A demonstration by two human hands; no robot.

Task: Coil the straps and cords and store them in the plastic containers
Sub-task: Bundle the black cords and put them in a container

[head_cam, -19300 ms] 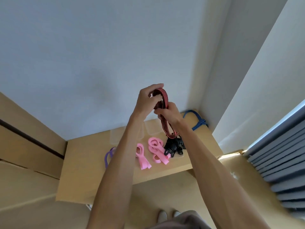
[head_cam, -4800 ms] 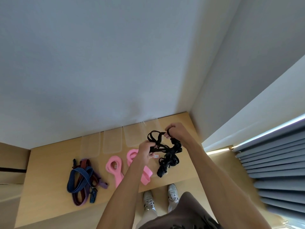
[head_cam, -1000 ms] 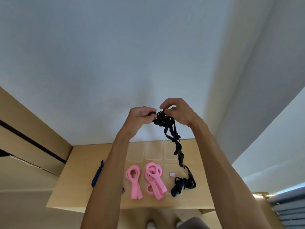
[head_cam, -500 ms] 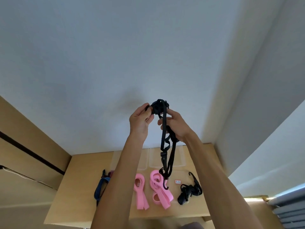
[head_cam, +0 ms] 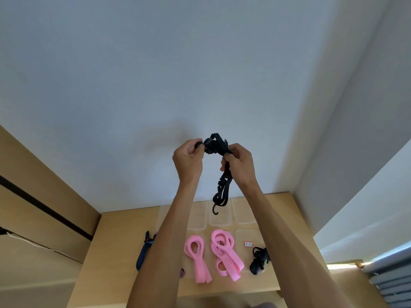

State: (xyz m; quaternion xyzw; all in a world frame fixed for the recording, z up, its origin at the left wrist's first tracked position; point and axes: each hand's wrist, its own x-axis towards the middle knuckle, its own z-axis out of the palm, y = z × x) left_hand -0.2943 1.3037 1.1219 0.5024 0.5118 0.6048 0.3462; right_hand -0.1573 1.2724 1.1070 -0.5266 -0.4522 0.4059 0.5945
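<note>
Both hands are raised well above the table [head_cam: 115, 252], and a black cord [head_cam: 219, 147] is held between them at its upper end. By the left hand [head_cam: 188, 160] a bunched part of the cord is pinched with curled fingers; by the right hand [head_cam: 239, 162] the strand is gripped just beside it, fingers closed round it. From the right hand the rest of the cord is let down in a doubled length, ending in a hook [head_cam: 215, 210] that hangs clear of the clear plastic containers [head_cam: 219, 221] set in a row at the back of the table. The wrists are bent inward and the forearms slope up from the lower edge of the view. The step is judged to be the coiling of this cord: even loops are best gathered into one hand while the hanging length is fed up by the other, the hook being kept from snagging. On the table are laid two pink straps [head_cam: 223, 254], a second black bundle [head_cam: 259, 261] to their right, and a blue cord [head_cam: 143, 254] at the left, partly hidden by the left arm. No strap is seen inside a container.
</note>
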